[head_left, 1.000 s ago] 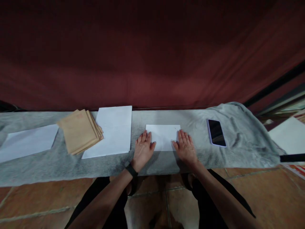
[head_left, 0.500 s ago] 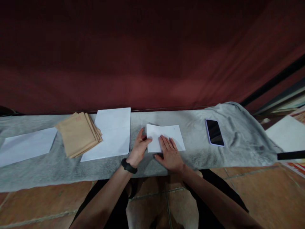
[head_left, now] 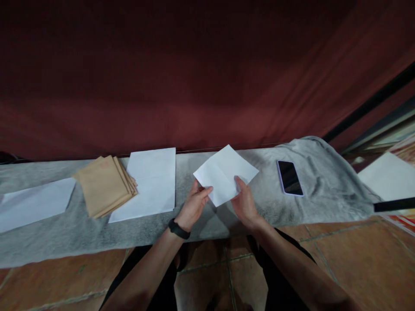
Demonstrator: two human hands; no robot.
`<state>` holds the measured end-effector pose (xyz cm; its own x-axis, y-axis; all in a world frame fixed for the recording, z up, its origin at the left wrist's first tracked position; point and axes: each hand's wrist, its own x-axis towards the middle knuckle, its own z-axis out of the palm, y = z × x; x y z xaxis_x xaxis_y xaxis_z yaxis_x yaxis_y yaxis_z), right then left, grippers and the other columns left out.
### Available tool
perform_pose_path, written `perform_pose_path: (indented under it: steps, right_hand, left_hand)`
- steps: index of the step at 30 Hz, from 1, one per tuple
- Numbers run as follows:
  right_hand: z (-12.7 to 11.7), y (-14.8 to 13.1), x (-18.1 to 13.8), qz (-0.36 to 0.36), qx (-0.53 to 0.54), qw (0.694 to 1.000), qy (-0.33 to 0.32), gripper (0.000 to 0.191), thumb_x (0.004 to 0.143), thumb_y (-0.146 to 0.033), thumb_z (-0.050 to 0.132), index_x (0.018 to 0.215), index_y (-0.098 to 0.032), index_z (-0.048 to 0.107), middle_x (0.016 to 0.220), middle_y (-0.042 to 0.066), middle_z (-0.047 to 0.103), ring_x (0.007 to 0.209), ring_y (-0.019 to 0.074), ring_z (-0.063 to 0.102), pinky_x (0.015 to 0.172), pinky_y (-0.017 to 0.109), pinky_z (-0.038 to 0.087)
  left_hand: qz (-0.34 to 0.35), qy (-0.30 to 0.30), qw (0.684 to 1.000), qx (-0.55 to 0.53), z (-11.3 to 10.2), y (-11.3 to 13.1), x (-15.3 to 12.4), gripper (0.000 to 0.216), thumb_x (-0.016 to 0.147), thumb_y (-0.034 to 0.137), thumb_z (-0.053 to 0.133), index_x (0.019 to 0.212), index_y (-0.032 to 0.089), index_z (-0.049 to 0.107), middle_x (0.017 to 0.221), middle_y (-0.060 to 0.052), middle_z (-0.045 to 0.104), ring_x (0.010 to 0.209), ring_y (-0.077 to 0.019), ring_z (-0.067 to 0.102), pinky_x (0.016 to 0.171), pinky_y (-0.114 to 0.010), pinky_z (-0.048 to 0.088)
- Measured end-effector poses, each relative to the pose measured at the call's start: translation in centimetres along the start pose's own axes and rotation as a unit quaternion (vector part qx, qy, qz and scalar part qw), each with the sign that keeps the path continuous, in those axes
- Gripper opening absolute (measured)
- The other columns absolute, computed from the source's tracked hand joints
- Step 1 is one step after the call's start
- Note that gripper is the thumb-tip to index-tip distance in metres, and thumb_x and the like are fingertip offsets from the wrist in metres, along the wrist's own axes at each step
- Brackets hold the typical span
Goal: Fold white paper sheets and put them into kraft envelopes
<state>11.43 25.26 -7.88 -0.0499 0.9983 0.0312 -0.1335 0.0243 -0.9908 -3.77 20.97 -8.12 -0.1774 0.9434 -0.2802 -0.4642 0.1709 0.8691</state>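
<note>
A folded white paper [head_left: 225,172] is lifted off the grey cloth [head_left: 162,224] and turned so one corner points away from me. My left hand [head_left: 194,205], with a black band on its wrist, pinches the paper's near left edge. My right hand [head_left: 244,203] grips its near right edge, thumb on top. Both hands hover above the cloth's front part.
To the left lie a white sheet [head_left: 147,183], a stack of tan envelopes [head_left: 103,183] and another white sheet [head_left: 32,203]. A dark phone [head_left: 289,177] lies on the cloth at the right. A dark red curtain hangs behind; tiled floor [head_left: 356,259] is below.
The folded paper lay flat under my two palms a second ago. My hands took hold of its edges, lifted it off the cloth and rotated it.
</note>
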Motion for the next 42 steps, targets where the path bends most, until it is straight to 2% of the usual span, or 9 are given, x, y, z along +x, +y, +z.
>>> perform_pose_path:
  steps: [4,7,13,18,21,24,27,32,42]
  right_hand:
    - [-2.7,2.5,0.7,0.05,-0.045,0.997,-0.032,0.055,0.096,-0.047,0.04,0.14,-0.018,0.054,0.117,0.014,0.074,0.101,0.0276,0.074,0.073,0.038,0.061]
    - [-5.4,3.7,1.3,0.118,-0.049,0.992,0.008,0.05,0.084,-0.047,0.057,0.124,-0.018,0.061,0.108,0.013,0.075,0.084,0.0258,0.074,0.062,0.034,0.058]
    - [-8.5,4.3,1.8,0.061,-0.238,0.969,0.011,0.056,0.075,-0.036,0.065,0.128,-0.019,0.058,0.071,-0.003,0.066,0.061,0.0191,0.063,0.056,0.029,0.049]
    - [-8.5,3.2,0.7,-0.037,-0.525,0.85,-0.038,0.052,0.086,-0.022,0.054,0.138,-0.017,0.056,0.1,0.011,0.072,0.09,0.0276,0.067,0.083,0.039,0.052]
    - [-7.7,2.5,0.6,-0.111,-0.614,0.781,-0.023,0.054,0.092,-0.025,0.054,0.143,-0.01,0.053,0.116,0.02,0.067,0.106,0.0349,0.062,0.095,0.048,0.049]
    - [-5.8,2.8,0.9,-0.185,-0.581,0.791,-0.044,0.05,0.1,-0.033,0.048,0.145,-0.012,0.053,0.135,0.021,0.061,0.121,0.036,0.056,0.103,0.053,0.046]
    - [-3.0,4.1,1.0,-0.234,-0.52,0.812,-0.128,0.049,0.107,-0.037,0.034,0.147,-0.015,0.053,0.153,0.015,0.052,0.142,0.0289,0.046,0.115,0.049,0.041]
    - [-0.3,5.8,1.5,-0.233,-0.538,0.788,-0.19,0.053,0.11,-0.033,0.025,0.152,-0.011,0.048,0.158,0.014,0.049,0.15,0.0237,0.039,0.125,0.048,0.029]
    - [-1.7,6.2,2.6,-0.249,-0.613,0.738,-0.136,0.055,0.109,-0.038,0.032,0.155,-0.011,0.045,0.16,0.016,0.044,0.149,0.0303,0.04,0.123,0.052,0.027]
  left_hand:
    - [0.007,0.062,0.995,0.073,-2.1,-0.2,1.3,0.096,0.07,0.022,0.082,0.155,0.021,0.037,0.095,-0.001,0.076,0.081,-0.0193,0.073,0.079,-0.033,0.06]
    - [0.044,0.034,0.981,0.184,-3.5,0.0,2.2,0.102,0.073,0.02,0.077,0.161,0.021,0.026,0.111,-0.006,0.076,0.091,-0.0237,0.074,0.085,-0.04,0.061]
    - [0.136,0.059,0.843,0.517,-3.7,-0.3,2.6,0.086,0.077,0.006,0.064,0.157,0.021,0.039,0.137,-0.011,0.065,0.121,-0.0282,0.065,0.107,-0.044,0.053]
    - [0.165,0.069,0.764,0.62,-3.5,-0.5,2.1,0.076,0.079,0.005,0.06,0.152,0.021,0.046,0.14,-0.012,0.06,0.119,-0.027,0.066,0.107,-0.041,0.052]
    - [0.198,0.096,0.693,0.687,-2.8,-0.9,1.5,0.069,0.084,0.01,0.058,0.151,0.017,0.046,0.157,-0.017,0.045,0.135,-0.0322,0.055,0.112,-0.046,0.046]
    - [0.241,0.072,0.618,0.744,-1.2,-2.2,1.0,0.056,0.097,0.019,0.048,0.152,0.013,0.044,0.166,-0.019,0.032,0.151,-0.0346,0.036,0.121,-0.052,0.035]
    - [0.26,-0.014,0.582,0.77,0.4,-4.4,0.9,0.056,0.101,0.021,0.041,0.156,0.012,0.038,0.166,-0.016,0.034,0.156,-0.0286,0.027,0.126,-0.05,0.027]
    - [0.264,-0.035,0.565,0.78,0.9,-6.5,1.6,0.06,0.099,0.019,0.039,0.158,0.005,0.033,0.166,-0.02,0.032,0.157,-0.0287,0.025,0.129,-0.051,0.021]
    - [0.26,0.028,0.581,0.771,-1.0,-5.1,2.6,0.059,0.105,0.03,0.031,0.157,0.003,0.036,0.164,-0.019,0.035,0.156,-0.0275,0.028,0.127,-0.047,0.025]
